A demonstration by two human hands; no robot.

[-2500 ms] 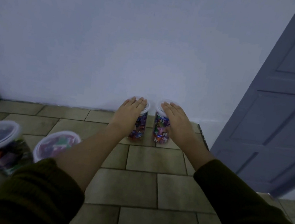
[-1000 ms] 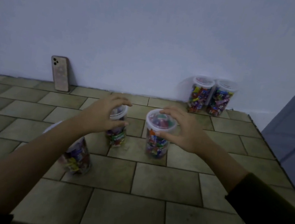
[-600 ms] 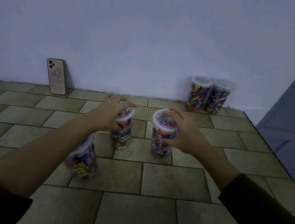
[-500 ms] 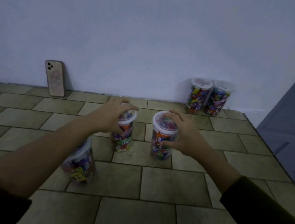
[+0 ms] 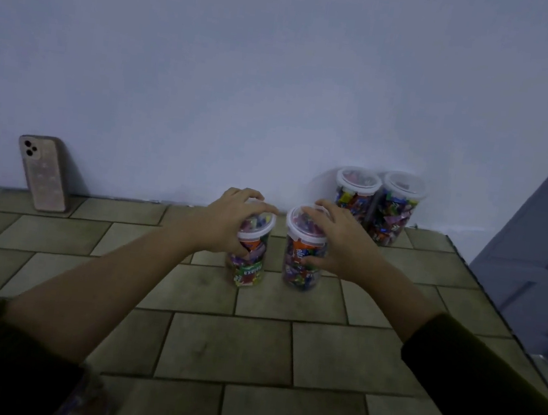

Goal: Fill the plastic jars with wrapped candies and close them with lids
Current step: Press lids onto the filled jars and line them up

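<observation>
Nearest the camera, two dark green sleeves (image 5: 485, 388) enter from the lower corners, pushed up to leave the forearms bare, both reaching forward over the tiled floor (image 5: 231, 347). A blurred patch of colour at the bottom left edge, under the left sleeve, cannot be made out.

Further out, about midway across the floor, the left hand (image 5: 225, 225) is curled over the top of the left jar (image 5: 250, 259), fingers draped on its lid and thumb pressed against the side. The right hand (image 5: 337, 246) grips the right jar (image 5: 302, 262) the same way, fingers over the clear lid, thumb on the wall. Both jars stand upright, just beside each other without clearly touching, packed with wrapped candies in many colours, lids on.

Beyond them, at the floor's far edge against the wall (image 5: 246, 83), two more filled jars (image 5: 376, 202) stand side by side, touching, lids closed. The right hand partly overlaps the foot of the nearer one in this view.

Well to the left along that far edge, a phone (image 5: 42, 172) leans tilted against the wall, cameras facing out. At the right edge stands a blue-grey door (image 5: 544, 240).
</observation>
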